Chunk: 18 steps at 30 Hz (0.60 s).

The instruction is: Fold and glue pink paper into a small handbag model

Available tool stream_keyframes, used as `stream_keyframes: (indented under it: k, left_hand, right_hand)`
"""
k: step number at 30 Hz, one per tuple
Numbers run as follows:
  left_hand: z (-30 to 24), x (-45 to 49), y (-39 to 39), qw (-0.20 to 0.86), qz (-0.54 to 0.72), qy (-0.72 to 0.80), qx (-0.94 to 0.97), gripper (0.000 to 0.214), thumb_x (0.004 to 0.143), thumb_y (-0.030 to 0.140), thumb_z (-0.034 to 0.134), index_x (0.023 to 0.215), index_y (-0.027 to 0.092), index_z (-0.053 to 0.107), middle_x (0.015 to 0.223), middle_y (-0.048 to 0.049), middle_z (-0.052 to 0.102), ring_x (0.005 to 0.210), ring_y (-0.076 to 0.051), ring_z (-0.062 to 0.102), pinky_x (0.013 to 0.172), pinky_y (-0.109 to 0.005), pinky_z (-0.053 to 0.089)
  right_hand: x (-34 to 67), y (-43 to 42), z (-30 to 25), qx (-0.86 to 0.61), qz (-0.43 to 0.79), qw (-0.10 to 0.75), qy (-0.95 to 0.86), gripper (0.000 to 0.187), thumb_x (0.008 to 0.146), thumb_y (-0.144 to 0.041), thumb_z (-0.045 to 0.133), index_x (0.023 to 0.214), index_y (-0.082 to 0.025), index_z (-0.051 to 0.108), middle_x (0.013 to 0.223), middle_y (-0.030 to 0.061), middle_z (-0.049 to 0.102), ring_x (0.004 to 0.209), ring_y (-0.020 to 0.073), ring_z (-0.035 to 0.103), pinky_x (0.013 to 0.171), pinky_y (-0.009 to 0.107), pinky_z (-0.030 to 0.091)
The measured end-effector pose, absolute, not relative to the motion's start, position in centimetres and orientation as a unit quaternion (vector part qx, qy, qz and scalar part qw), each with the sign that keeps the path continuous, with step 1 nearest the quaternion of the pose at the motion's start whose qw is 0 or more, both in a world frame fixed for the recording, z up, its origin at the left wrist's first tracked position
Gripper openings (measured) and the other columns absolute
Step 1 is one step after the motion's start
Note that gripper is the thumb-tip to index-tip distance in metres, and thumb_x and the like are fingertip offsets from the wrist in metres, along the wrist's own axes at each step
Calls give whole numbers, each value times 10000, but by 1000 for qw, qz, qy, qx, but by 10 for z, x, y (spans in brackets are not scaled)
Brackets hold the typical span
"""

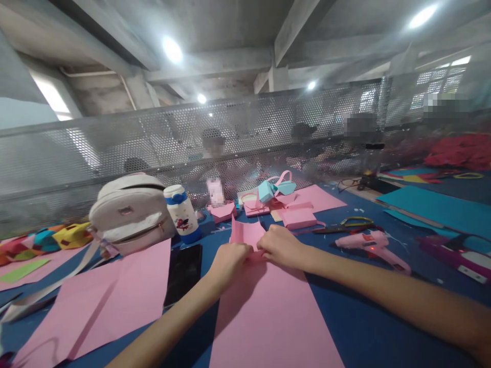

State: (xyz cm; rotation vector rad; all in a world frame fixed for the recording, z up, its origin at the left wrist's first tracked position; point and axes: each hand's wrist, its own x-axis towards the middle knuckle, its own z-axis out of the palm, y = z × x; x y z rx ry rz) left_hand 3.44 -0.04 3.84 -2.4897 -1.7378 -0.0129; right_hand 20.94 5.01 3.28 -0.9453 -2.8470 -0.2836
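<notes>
My left hand (229, 259) and my right hand (282, 246) meet over the far end of a pink paper sheet (268, 317) lying on the blue table (368, 317). Both hands are closed, pinching a small folded pink paper piece (245, 233) that stands up between them. The fingertips of the two hands nearly touch. A second large pink sheet (103, 301) with fold creases lies to the left.
A black phone (184, 273) lies between the sheets. Behind it stand a white bag (128, 212) and a white-and-blue bottle (182, 212). A pink glue gun (374, 244), scissors (355, 223) and finished pink and teal paper boxes (282, 202) sit at right. A mesh partition (153, 143) runs across, with people behind.
</notes>
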Motion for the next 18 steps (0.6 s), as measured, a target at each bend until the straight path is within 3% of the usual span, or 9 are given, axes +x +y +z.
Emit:
stream_keyframes:
  k: [8, 12, 18]
  left_hand:
    - [36, 30, 10, 39, 10, -573, -818, 266, 875, 393, 621, 748, 168, 683, 761, -122, 735, 736, -283, 710, 564, -265, 350]
    - [29, 30, 12, 29, -20, -552, -833, 294, 898, 396, 583, 727, 172, 667, 783, -104, 736, 751, -256, 702, 577, -262, 346]
    - [24, 34, 12, 4, -49, -542, -839, 211, 882, 324, 578, 729, 195, 645, 760, -54, 716, 729, -211, 681, 586, -253, 329]
  right_hand:
    - [212, 57, 45, -305, -67, 19, -950, 93, 779, -131, 640, 725, -155, 711, 742, 100, 743, 743, 228, 663, 655, 320, 306]
    - [212, 55, 43, -290, -50, 17, -956, 128, 814, -116, 609, 768, -170, 716, 802, 82, 754, 817, 226, 672, 696, 320, 323]
    - [206, 55, 36, -312, -18, 13, -950, 146, 876, -210, 587, 845, -171, 724, 870, 95, 762, 805, 234, 689, 597, 291, 311]
